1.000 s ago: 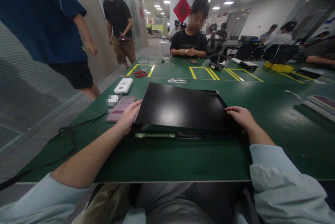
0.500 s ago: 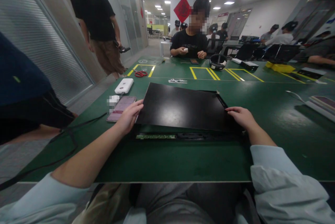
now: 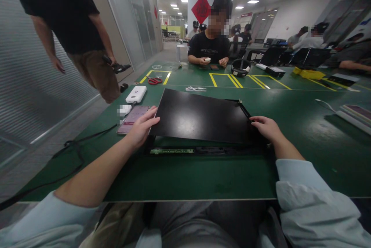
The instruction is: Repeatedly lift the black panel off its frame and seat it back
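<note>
A glossy black flat screen panel (image 3: pixel 197 118) lies tilted over a black frame (image 3: pixel 245 109), its left side raised. My left hand (image 3: pixel 142 127) grips the panel's left edge, thumb near the top face. At the right, my right hand (image 3: pixel 265 126) pinches the side rail of the frame beside the panel's right edge; its lower fingers are partly hidden. Along the near side of the frame, a narrow green circuit board (image 3: pixel 171 151) shows below the panel. The inside of the frame under the panel is hidden.
Left of the panel lie a phone (image 3: pixel 130 121) and a white power bank (image 3: pixel 136 94). Red scissors (image 3: pixel 155 81) and small white pieces (image 3: pixel 196 89) lie beyond. A black strap (image 3: pixel 87 137) crosses the left table edge. One person sits opposite; another walks at left.
My left thumb has shifted slightly on the panel's left edge, and the panel's far left corner looks a little higher. A walking person has come closer at left; another has left view.
</note>
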The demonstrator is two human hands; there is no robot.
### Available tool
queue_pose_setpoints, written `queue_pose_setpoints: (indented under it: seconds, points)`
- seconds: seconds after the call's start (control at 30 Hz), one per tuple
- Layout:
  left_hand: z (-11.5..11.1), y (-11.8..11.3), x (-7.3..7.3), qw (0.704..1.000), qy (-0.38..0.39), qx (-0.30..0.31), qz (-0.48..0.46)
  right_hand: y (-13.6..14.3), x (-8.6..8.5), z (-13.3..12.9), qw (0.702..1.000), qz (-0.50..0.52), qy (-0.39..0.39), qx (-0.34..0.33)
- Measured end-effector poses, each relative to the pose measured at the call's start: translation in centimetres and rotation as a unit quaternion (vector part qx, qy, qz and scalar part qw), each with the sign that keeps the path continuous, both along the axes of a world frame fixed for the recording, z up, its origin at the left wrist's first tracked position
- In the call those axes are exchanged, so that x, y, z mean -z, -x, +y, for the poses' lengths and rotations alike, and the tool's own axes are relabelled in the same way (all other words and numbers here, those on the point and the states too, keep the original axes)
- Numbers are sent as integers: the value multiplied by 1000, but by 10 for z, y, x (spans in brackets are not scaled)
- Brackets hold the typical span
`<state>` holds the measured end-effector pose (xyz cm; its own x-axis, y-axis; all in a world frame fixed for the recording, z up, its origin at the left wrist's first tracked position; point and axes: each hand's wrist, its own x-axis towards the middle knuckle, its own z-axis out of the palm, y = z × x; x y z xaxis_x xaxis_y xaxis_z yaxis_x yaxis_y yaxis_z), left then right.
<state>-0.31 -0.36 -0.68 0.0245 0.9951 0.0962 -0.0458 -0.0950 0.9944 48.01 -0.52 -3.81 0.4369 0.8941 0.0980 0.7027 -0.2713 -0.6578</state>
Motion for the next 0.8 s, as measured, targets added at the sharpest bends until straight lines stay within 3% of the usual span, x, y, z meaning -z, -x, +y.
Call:
queue_pose_setpoints:
  seconds: [0.23, 0.5, 0.8]
  points:
    - [-3, 0, -5, 999, -17, 13, -26, -7, 8, 5, 999, 17, -26, 5]
    - [-8, -5, -12, 998, -45, 23, -31, -3, 3, 2, 998, 53, -39, 27]
    - [-5, -4, -6, 997, -12, 36, -67, 1, 5, 1, 985, 147, -77, 48]
